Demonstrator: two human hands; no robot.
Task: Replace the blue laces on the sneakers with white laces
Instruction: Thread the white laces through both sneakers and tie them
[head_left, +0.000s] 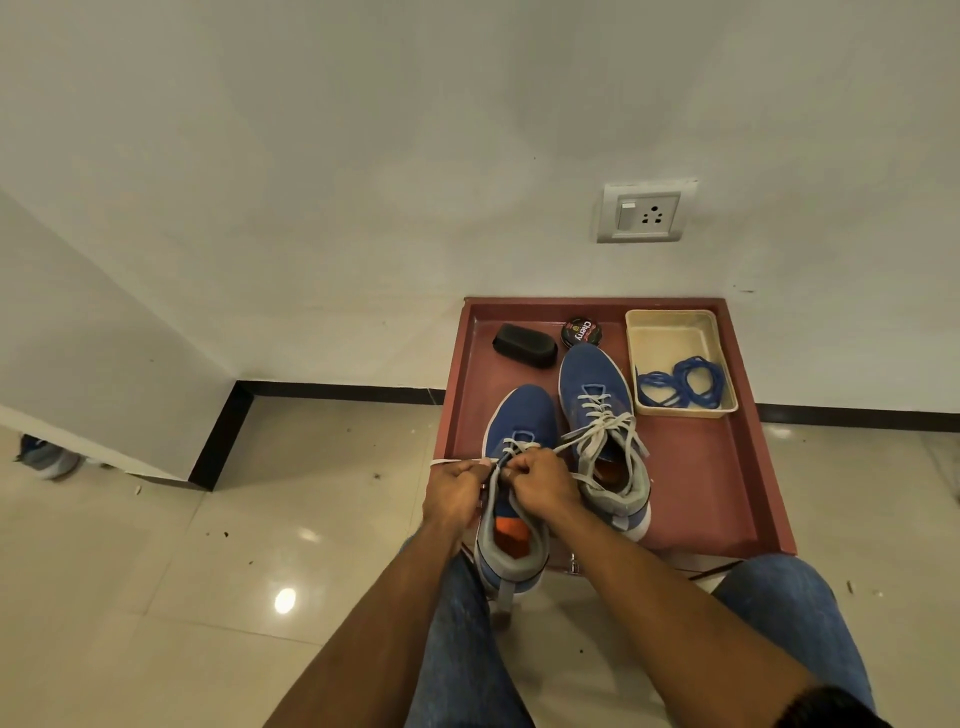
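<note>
Bare glossy tiled floor (156, 545) spreads wide on the left, up to the maroon raised-rim tray (727, 467) against the wall. The left hand (457, 493) and right hand (540, 480), both curled, pinch white flat lace (511, 447) over the near blue fabric sneaker (519, 415). Beside it stands the second blue sneaker (592, 379), white-laced. Rightmost, coiled blue laces (685, 384) lie in a cream plastic bin (670, 332).

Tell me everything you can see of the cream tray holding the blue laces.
The cream tray is a shallow rectangular tub, plastic by its look, with a raised rim. It sits flat in the far right corner of the red table tray, beside the right sneaker. The blue laces lie coiled at its near end; its far end is bare. No hand touches it.
</note>
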